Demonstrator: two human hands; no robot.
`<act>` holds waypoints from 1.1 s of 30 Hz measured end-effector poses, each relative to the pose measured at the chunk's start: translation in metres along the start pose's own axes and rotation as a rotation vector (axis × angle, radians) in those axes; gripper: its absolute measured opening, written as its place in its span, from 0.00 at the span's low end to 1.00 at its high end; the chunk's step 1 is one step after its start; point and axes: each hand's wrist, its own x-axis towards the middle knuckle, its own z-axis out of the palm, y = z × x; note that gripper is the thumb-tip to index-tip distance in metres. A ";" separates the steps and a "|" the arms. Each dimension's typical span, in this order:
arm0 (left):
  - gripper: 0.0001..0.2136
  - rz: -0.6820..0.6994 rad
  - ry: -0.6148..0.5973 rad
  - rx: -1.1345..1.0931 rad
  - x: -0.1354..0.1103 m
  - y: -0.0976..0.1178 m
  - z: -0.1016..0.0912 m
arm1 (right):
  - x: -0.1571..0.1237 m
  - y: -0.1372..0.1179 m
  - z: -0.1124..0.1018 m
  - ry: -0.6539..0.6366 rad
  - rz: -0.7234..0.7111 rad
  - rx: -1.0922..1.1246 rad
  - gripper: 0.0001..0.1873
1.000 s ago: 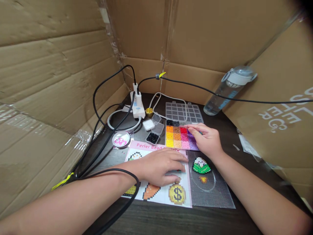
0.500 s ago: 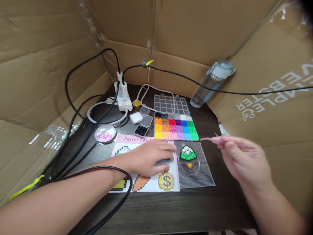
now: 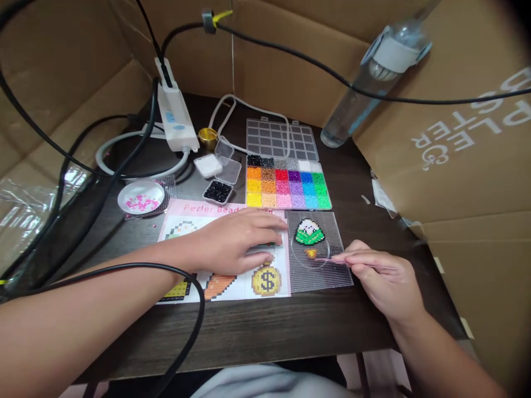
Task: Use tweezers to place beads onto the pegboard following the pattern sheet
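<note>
My left hand [image 3: 244, 237] lies with fingers spread on the bead pattern sheet [image 3: 276, 265], covering part of its pictures. In my right hand [image 3: 384, 282] is a pair of thin pink tweezers [image 3: 339, 260], pinched between thumb and fingers. Their tips reach the small pile of yellow-orange beads [image 3: 311, 253] in a clear round dish [image 3: 298, 263]; I cannot tell whether a bead is between them. The dish sits on a transparent pegboard [image 3: 340, 276]. Behind that pile is a white and green bead figure [image 3: 309, 232] with a black outline.
A sorted bead box [image 3: 289, 188] stands open behind the sheet. To its left are small boxes of black beads [image 3: 218, 191] and white beads [image 3: 208, 165], plus a dish [image 3: 141, 190] of pink beads. A bottle [image 3: 373, 83], power strip [image 3: 176, 116] and black cable [image 3: 201, 309] surround the area.
My right hand has brought the tweezers left and toward me, from beside the bead box to the yellow-orange beads. My left hand stays on the sheet. The view has tilted down.
</note>
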 end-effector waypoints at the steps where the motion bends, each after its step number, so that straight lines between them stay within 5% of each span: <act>1: 0.12 -0.003 0.000 0.003 0.000 0.000 0.000 | 0.001 -0.001 0.001 -0.010 -0.009 -0.014 0.13; 33: 0.14 0.010 0.004 -0.044 0.001 0.004 -0.001 | -0.001 -0.001 0.001 -0.029 -0.002 -0.121 0.17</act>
